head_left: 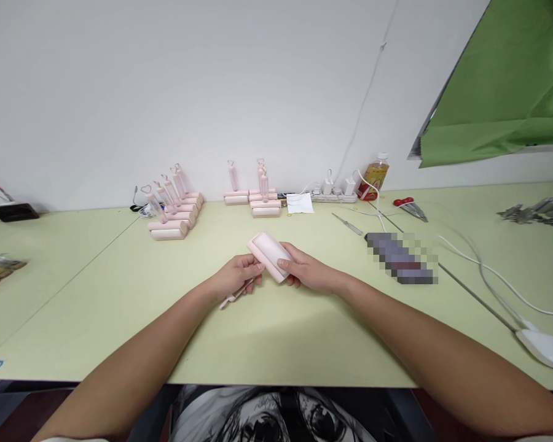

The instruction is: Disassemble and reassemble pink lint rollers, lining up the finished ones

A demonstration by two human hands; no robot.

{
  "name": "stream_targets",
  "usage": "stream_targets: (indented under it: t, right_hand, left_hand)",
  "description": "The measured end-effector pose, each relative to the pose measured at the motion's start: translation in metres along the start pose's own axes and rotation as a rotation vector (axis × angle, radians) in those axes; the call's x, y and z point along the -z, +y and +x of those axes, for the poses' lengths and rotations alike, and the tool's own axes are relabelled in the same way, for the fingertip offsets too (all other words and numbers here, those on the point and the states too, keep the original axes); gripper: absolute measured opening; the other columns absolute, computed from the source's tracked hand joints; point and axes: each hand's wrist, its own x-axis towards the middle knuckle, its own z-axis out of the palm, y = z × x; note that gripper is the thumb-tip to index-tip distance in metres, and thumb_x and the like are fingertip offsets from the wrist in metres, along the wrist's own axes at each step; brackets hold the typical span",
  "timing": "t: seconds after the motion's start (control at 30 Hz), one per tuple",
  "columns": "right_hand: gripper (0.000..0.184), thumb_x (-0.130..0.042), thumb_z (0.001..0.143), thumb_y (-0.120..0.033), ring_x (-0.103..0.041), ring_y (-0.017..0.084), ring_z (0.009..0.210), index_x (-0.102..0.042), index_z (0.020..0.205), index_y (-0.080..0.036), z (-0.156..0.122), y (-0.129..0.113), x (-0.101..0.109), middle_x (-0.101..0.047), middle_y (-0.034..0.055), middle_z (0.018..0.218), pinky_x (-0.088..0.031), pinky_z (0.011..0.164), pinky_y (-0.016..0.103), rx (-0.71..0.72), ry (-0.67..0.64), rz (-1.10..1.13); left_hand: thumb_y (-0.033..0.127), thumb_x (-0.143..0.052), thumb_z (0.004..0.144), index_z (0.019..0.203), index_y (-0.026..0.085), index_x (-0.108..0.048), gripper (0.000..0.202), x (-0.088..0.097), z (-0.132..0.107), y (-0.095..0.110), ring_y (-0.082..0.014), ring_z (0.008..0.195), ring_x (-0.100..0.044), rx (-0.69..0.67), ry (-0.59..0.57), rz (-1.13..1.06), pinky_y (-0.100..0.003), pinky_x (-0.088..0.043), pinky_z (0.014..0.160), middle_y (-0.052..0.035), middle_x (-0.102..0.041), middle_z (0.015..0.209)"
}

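A pale pink lint roller (268, 253) with a whitish panel is held tilted just above the middle of the table. My left hand (236, 276) is closed at its lower left end, around what looks like its handle, with a thin pink loop (230, 299) hanging out below the fingers. My right hand (306, 268) grips the opposite side, thumb on top and fingers curled underneath. The palms and the parts inside them are hidden.
Several similar pink rollers (168, 229) stand in a row at the back left, handles upright. More rollers (266, 209) stand at back centre. Rightward are a power strip (334, 197), a drink bottle (374, 177), a screwdriver (348, 224), red-handled pliers (411, 209) and a pixelated object (400, 259).
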Motion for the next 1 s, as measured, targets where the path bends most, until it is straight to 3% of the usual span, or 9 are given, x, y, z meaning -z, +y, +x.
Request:
stream_targets:
  t: [0.4, 0.5, 0.6, 0.73, 1.0]
  right_hand:
    - [0.054, -0.056, 0.09, -0.046, -0.054, 0.01, 0.064, -0.037, 0.135, -0.024, 0.001, 0.0, -0.002, -0.057, 0.0022, 0.091, -0.045, 0.053, 0.02, 0.006, 0.027, 0.055]
    - [0.044, -0.057, 0.089, -0.044, -0.054, 0.01, 0.058, -0.044, 0.125, -0.022, 0.003, 0.001, 0.0, -0.058, 0.0004, 0.081, -0.044, 0.047, 0.019, -0.039, 0.02, 0.199]
    - [0.029, -0.048, 0.093, -0.045, -0.051, 0.01, 0.049, -0.05, 0.105, -0.019, 0.008, 0.005, 0.002, -0.055, -0.0017, 0.067, -0.044, 0.042, 0.021, -0.121, 0.002, 0.45]
    - [0.033, -0.039, 0.096, -0.047, -0.052, 0.012, 0.045, -0.052, 0.089, -0.017, 0.014, 0.01, 0.005, -0.055, -0.0005, 0.058, -0.047, 0.04, 0.023, -0.205, 0.019, 0.644]
    - [0.036, -0.039, 0.097, -0.045, -0.057, 0.013, 0.044, -0.055, 0.085, -0.015, 0.012, 0.007, 0.003, -0.059, 0.0019, 0.054, -0.048, 0.038, 0.023, -0.215, 0.032, 0.607]
  left_hand:
    - [0.05, -0.064, 0.079, 0.08, 0.016, -0.054, 0.036, 0.001, 0.002, -0.003, -0.0062, 0.045, -0.049, -0.01, -0.005, 0.012, -0.018, -0.032, 0.039, 0.0005, -0.057, 0.068]
    - [0.051, -0.064, 0.079, 0.082, 0.015, -0.055, 0.037, 0.001, 0.001, 0.001, -0.0075, 0.047, -0.051, 0.001, -0.051, -0.04, -0.019, -0.036, 0.041, -0.0012, -0.06, 0.071]
    - [0.06, -0.057, 0.08, 0.092, 0.013, -0.059, 0.048, 0.0, -0.002, 0.008, -0.0115, 0.048, -0.056, -0.01, -0.085, -0.127, -0.024, -0.041, 0.044, -0.0062, -0.065, 0.075]
    - [0.059, -0.062, 0.076, 0.099, 0.014, -0.059, 0.051, -0.006, -0.007, 0.015, -0.0122, 0.049, -0.056, -0.085, -0.031, -0.104, -0.024, -0.04, 0.045, -0.0056, -0.063, 0.074]
    - [0.045, -0.067, 0.076, 0.075, 0.017, -0.057, 0.029, -0.009, -0.007, 0.006, -0.0106, 0.055, -0.048, -0.246, 0.119, 0.2, -0.023, -0.039, 0.052, 0.0014, -0.053, 0.063]
